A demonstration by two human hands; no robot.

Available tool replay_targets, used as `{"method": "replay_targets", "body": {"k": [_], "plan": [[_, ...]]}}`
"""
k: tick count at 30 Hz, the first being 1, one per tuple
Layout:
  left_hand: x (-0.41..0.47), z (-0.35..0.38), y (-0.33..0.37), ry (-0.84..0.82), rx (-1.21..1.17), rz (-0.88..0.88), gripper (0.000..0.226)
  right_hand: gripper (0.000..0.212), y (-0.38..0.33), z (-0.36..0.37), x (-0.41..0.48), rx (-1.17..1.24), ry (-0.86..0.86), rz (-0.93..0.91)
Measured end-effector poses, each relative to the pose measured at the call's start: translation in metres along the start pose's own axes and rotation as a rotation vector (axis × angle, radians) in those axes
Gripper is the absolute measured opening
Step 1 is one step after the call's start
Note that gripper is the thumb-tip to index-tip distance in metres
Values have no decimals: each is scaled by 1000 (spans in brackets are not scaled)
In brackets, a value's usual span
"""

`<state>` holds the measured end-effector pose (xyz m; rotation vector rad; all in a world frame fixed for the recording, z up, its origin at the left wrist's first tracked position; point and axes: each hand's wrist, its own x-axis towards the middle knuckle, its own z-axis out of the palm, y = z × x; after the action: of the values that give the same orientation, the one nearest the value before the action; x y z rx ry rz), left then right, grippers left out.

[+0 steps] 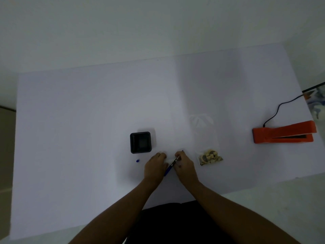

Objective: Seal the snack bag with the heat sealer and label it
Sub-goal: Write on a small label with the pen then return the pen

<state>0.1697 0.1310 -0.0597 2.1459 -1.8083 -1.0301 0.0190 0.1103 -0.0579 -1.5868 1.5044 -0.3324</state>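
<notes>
Now your right hand point(185, 164) pinches the pen point(170, 167); left hand point(155, 165), grip unclear. The bag point(205, 140) looks light, limp, slippery: pinch its empty top.

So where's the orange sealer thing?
In the head view, the orange plastic heat sealer sits near the right edge of the white table, apart from and right of the clear plastic snack bag, with a black cord at its back.

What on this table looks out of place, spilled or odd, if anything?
Nothing is spilled: the snacks are inside the clear bag. The only loose item is a small blue cap, lying alone on the table left of the left hand, apart from the pen in the right hand.
</notes>
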Motion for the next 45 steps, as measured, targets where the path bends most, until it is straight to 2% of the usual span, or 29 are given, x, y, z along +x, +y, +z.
{"method": "replay_targets", "body": {"k": [6, 13, 16, 21, 25, 30, 32, 35, 37, 39, 40, 43, 45], "plan": [[3, -1, -4, -3, -15, -19, 23, 19, 0, -3, -8, 134, 5, 80], [2, 0, -3, 9, 10, -3, 20, 18, -3, 4, -8, 142, -11, 53], [3, 1, -4, -24, 49, 59, 20, 18, -5, 4, -9, 158, -21, 31], [8, 0, -3, -70, 92, 126, 11, 19, -2, 3, -8, 101, -19, 4], [14, -5, 1, -96, 122, 153, 13, 38, 6, 6, 0, -64, 47, -64], [18, -14, 12, -101, 95, 94, 16, 21, 1, 3, 12, -177, -83, -186], [18, -15, 13, -99, 26, 51, 18, 20, 1, 3, 15, -157, -89, -182], [17, -21, 15, -108, -258, -108, 22, 21, -2, 1, 16, -129, -69, -187], [16, -27, 16, -174, -516, -300, 21, 23, -3, -1, 18, -110, -60, -195], [15, -34, 16, -320, -797, -569, 24, 26, -4, -4, 18, -99, -57, -205], [15, -36, 14, -387, -873, -642, 26, 27, -4, -6, 19, -92, -62, -213], [13, -38, 7, -475, -917, -678, 29, 27, -6, -9, 19, -39, -86, -241], [14, -40, 7, -498, -983, -724, 23, 29, -8, -11, 18, -17, -97, -240]]}}
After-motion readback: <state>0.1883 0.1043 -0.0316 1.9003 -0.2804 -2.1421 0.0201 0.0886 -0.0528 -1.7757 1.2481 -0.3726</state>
